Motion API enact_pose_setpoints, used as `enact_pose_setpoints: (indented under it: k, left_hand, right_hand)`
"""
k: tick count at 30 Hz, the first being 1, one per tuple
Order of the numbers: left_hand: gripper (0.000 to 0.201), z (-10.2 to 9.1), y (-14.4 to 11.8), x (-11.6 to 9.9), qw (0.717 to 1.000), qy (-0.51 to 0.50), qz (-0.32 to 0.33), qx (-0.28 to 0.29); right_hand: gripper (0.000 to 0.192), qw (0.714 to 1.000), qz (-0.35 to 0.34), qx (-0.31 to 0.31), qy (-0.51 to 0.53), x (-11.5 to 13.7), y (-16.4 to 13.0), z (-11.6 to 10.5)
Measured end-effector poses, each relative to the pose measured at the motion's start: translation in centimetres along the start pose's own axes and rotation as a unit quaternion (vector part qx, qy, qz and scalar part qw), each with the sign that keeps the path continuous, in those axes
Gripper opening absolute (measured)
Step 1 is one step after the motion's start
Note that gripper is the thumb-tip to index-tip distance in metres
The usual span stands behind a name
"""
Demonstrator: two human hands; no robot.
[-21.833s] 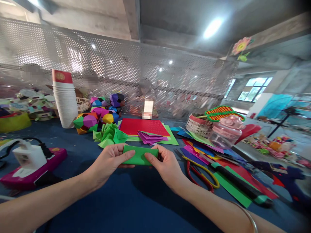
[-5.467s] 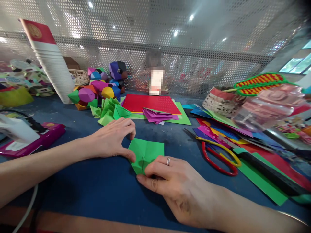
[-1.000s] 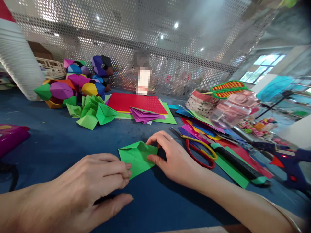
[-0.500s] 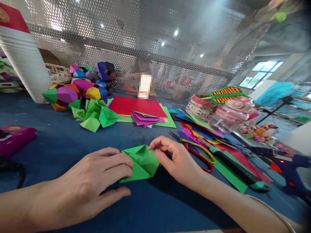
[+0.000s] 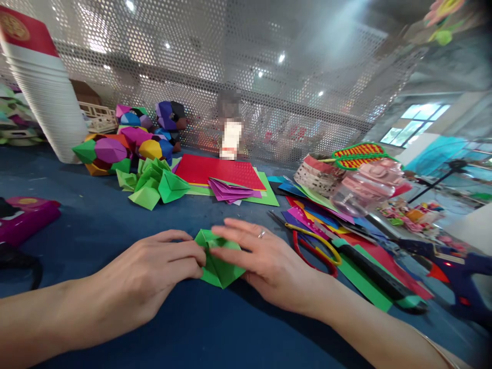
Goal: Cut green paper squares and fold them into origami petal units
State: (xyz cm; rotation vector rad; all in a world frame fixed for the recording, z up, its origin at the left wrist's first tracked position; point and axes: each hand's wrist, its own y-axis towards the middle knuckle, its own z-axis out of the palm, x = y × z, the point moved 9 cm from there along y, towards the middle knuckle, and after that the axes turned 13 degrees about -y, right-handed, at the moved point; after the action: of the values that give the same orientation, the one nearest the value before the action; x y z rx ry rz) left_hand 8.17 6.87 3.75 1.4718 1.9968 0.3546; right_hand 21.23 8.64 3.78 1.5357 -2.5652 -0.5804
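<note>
I have both hands down on the green paper [image 5: 219, 264], which lies flat on the blue table [image 5: 96, 225] right in front of me, between the two hands. My left hand [image 5: 154, 271] is loosely curled, its fingertips [image 5: 198, 256] pinning the paper's left edge; it grips nothing, only presses. My right hand [image 5: 265, 261] is spread fairly flat, the fingers lying across the top of the fold, a ring [image 5: 261, 234] showing on one of them.

The step, as I judge it, is flattening a crease — so the thing to get right is pressure and alignment. I'd hold the left fingertips firm as the anchor so the sheet cannot slide on the table, check that the folded edges meet squarely, and only then run the right fingers outward along the fold. Pressing before the edges line up would lock in a crooked crease.

Just right of my hand lie the scissors [image 5: 315, 246] and a loose spread of coloured sheets [image 5: 346, 225] — near enough to brush if the right hand sweeps wide. Farther back sit a pile of folded green pieces [image 5: 154, 182], a purple stack [image 5: 230, 190] on red paper [image 5: 219, 170], and finished paper balls [image 5: 115, 148] beside a stack of cups [image 5: 46, 102].
</note>
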Motion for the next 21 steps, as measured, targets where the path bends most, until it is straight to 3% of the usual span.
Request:
enact_pose_setpoints:
  k: [3,9,15,18,21]
  left_hand:
    - [0.041,0.1,-0.1,0.1,1.0,0.0,-0.002,0.004]
    - [0.038,0.0,0.0,-0.1,1.0,-0.015,-0.01,0.002]
    - [0.046,0.4,0.0,-2.5,0.997,-0.028,0.055,0.044]
    - [0.047,0.6,-0.2,-2.1,0.996,-0.056,0.043,0.055]
    - [0.045,0.5,-0.2,-2.0,0.995,-0.059,0.057,0.049]
  right_hand:
    - [0.031,0.999,-0.053,0.006,0.003,0.9,-0.2,0.1]
    - [0.02,0.998,-0.064,-0.012,0.023,2.4,-0.2,-0.8]
    - [0.018,0.992,0.003,0.036,0.119,1.1,-0.2,-1.0]
    - [0.02,0.984,0.025,0.074,0.16,0.6,-0.2,-0.8]
    - [0.011,0.981,0.033,0.054,0.184,0.4,-0.1,-0.9]
